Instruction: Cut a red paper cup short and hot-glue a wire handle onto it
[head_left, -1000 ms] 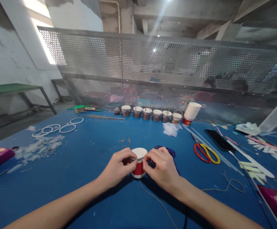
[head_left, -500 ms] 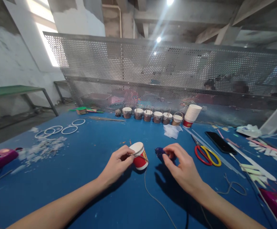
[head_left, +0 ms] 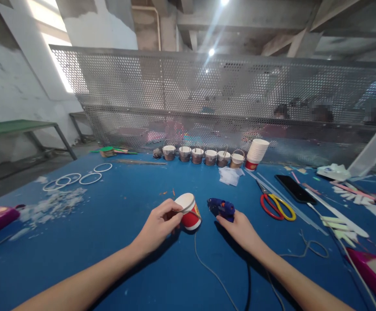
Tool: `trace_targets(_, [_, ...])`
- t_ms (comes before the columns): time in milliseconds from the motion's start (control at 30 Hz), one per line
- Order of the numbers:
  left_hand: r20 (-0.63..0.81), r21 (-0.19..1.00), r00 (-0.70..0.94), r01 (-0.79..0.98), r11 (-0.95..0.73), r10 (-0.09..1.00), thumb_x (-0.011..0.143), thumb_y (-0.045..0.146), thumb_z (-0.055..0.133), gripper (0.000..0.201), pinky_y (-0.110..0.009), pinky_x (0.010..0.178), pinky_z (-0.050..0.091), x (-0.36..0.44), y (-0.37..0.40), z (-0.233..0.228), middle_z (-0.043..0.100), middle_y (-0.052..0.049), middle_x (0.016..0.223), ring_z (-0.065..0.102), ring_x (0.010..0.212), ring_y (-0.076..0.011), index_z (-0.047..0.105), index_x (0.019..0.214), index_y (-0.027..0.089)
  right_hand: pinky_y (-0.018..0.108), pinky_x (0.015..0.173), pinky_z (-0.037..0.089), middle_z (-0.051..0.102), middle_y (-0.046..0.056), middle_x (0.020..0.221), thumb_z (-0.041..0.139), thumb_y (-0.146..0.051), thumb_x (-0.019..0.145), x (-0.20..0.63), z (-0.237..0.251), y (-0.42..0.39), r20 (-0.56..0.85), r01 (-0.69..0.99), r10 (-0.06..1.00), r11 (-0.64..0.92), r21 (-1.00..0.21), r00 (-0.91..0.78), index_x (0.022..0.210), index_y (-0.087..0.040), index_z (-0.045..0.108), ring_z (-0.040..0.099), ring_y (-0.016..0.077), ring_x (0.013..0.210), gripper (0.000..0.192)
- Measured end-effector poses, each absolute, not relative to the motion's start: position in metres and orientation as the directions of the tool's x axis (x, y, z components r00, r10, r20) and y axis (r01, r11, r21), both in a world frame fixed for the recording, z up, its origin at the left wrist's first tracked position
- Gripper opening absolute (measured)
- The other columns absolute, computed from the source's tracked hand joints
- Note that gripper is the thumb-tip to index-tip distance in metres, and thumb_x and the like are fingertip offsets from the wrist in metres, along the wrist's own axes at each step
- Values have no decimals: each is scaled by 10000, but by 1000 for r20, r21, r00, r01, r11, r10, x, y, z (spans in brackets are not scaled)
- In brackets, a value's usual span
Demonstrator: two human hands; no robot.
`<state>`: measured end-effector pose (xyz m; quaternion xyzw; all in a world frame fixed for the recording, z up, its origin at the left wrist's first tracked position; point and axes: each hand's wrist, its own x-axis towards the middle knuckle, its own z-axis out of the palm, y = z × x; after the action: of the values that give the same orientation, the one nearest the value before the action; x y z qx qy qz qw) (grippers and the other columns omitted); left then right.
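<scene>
Red-and-white paper cup (head_left: pixel 188 211) tilted in left hand's (head_left: pixel 158 225) grip; right hand (head_left: pixel 239 228) has left it, now closing round blue glue gun (head_left: pixel 220 207).

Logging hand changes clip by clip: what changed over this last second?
The right hand let go of the red paper cup, moved right and closed on the blue glue gun. The left hand tilted the cup and keeps holding it. Scissors and phone stayed put.

Bright ceiling lamp (head_left: pixel 211 52) flares in streaks above the perforated metal screen (head_left: pixel 207 99); to its left a window (head_left: pixel 53 47) blows out white. Beneath the screen the blue table (head_left: pixel 110 224) is evenly lit, soft arm shadows. Edges bend, fisheye-style; figures behind the screen blurred.
</scene>
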<state>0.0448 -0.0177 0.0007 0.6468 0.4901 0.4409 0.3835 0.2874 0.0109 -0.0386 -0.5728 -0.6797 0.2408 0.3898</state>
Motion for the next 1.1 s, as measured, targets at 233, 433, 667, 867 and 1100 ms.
trace_targets(233, [197,939,124,262,-224,972,800,353,554,195,-218,445,424,45,-18,0,545,-4,810,545,525,-91,605,770,166,300,633,490,664,44,659,544,-467,790,281,-16,-19,218,417,974,226,-880,-69,754,-170,629,615,210,651,311])
trace_targets(433, [202,933,131,275,-231,971,813,344,552,208,-227,445,416,44,-19,0,512,7,769,526,501,-87,630,750,161,219,484,347,413,-56,566,547,-445,868,272,-11,-48,281,340,932,347,-874,-230,677,-196,494,377,98,498,318])
trace_targets(667, [261,906,124,311,-287,957,808,303,556,187,-226,499,415,47,-20,1,533,-7,756,537,601,-115,657,724,169,207,464,303,399,-61,573,523,-377,898,267,-10,-50,359,352,887,448,-821,-292,657,-203,443,337,85,505,309])
trace_targets(867, [298,879,137,347,-328,945,804,284,551,183,-227,527,410,48,-20,-2,551,-21,751,540,673,-139,670,721,173,199,459,325,447,-63,551,530,-336,897,263,-15,-51,409,401,861,504,-765,-302,663,-203,467,371,80,471,276])
trace_targets(1100, [304,871,138,360,-334,943,804,286,545,194,-227,534,408,48,-20,-1,549,-18,740,530,667,-137,667,701,175,192,458,354,517,-53,544,525,-266,894,261,-18,-51,553,464,766,640,-612,-327,693,-204,507,419,77,435,211])
